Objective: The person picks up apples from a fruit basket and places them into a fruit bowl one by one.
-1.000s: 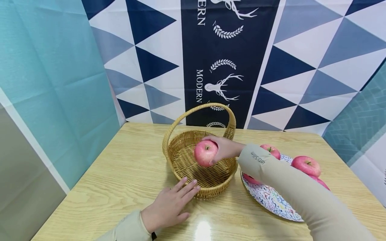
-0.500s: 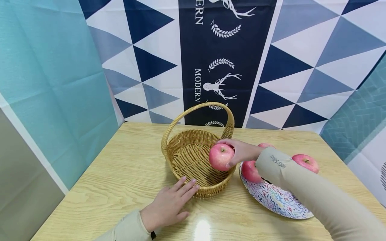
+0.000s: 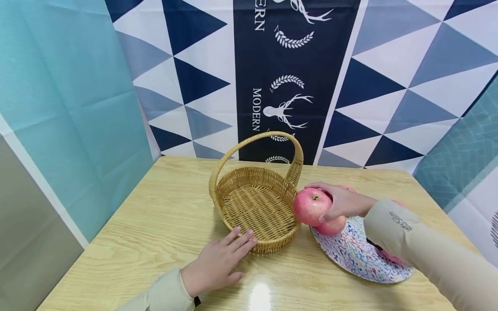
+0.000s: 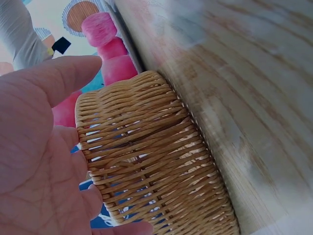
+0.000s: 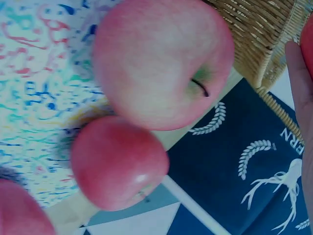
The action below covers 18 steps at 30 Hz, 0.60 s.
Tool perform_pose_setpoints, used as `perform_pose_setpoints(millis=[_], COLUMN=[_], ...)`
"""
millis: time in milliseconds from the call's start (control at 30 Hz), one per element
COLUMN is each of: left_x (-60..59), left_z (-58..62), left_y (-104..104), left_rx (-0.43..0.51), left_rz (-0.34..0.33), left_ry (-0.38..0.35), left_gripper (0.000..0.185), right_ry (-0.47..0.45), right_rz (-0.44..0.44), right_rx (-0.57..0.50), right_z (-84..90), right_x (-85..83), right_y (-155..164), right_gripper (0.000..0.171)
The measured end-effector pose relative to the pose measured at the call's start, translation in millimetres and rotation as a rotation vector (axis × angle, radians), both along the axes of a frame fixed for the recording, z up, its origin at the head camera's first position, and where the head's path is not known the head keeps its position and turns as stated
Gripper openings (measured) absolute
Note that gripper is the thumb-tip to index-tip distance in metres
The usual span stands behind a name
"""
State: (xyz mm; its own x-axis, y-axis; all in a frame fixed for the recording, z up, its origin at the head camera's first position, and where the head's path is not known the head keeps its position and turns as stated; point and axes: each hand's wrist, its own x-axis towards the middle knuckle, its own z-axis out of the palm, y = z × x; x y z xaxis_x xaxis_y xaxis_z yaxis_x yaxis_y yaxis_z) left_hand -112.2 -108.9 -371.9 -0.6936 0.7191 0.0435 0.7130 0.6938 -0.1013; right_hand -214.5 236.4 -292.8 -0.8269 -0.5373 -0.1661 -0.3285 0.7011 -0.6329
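My right hand [image 3: 344, 201] grips a pink-red apple [image 3: 311, 206], stem up, between the wicker basket's right rim and the patterned plate [image 3: 358, 255]. In the right wrist view only a sliver of this held apple [image 5: 308, 44] shows at the right edge. The basket [image 3: 272, 245] has a tall arched handle and a bare woven floor. My left hand [image 3: 218, 265] rests its extended fingers on the basket's near rim; the left wrist view shows its thumb [image 4: 73, 76] beside the woven wall. Just below the held apple, another apple [image 3: 333, 226] sits on the plate, partly covered.
More apples lie on the plate, such as one [image 5: 120, 164] in the right wrist view; my right arm hides some of them in the head view. The wooden table [image 3: 167, 207] ends at a patterned cloth backdrop [image 3: 284, 86]. A teal cloth [image 3: 78, 108] hangs at left.
My right hand has carried the apple rightward, from above the basket's inside to beyond its right rim near the plate. My left hand has stayed on the near rim.
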Motion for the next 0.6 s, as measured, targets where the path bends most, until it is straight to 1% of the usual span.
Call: perform_pose_setpoints(millis=[67, 133, 233, 333, 433, 500, 600], left_x=[0.6, 1.2, 2.1, 3.2, 3.7, 4.0, 4.3], left_z=[0.1, 0.2, 0.2, -0.7, -2.2, -2.7, -3.9], left_y=[-0.1, -0.4, -0.9, -0.6, 0.4, 1.2, 1.8], left_rx=[-0.003, -0.002, -0.002, -0.005, -0.016, -0.019, -0.022], left_rz=[-0.005, -0.011, -0.010, -0.002, 0.003, 0.005, 0.003], left_ry=[-0.004, -0.005, 0.006, 0.022, 0.047, 0.061, 0.085], left_gripper=[0.074, 0.074, 0.074, 0.075, 0.076, 0.075, 0.075], right_ry=[0.012, 0.003, -0.035, -0.097, -0.126, -0.118, -0.089], right_rz=[-0.010, -0.019, -0.005, -0.004, -0.026, -0.033, -0.066], right_rx=[0.019, 0.025, -0.023, -0.087, -0.122, -0.130, -0.100], right_z=[1.1, 1.6, 1.4, -1.1, -4.9, -8.0, -13.0], right_x=[5.6, 10.5, 16.2, 21.4, 27.2, 30.4, 35.7], right_y=[6.1, 13.1, 25.0, 39.7, 55.8, 65.3, 76.2], right_gripper=[0.091, 0.092, 0.092, 0.092, 0.091, 0.092, 0.094])
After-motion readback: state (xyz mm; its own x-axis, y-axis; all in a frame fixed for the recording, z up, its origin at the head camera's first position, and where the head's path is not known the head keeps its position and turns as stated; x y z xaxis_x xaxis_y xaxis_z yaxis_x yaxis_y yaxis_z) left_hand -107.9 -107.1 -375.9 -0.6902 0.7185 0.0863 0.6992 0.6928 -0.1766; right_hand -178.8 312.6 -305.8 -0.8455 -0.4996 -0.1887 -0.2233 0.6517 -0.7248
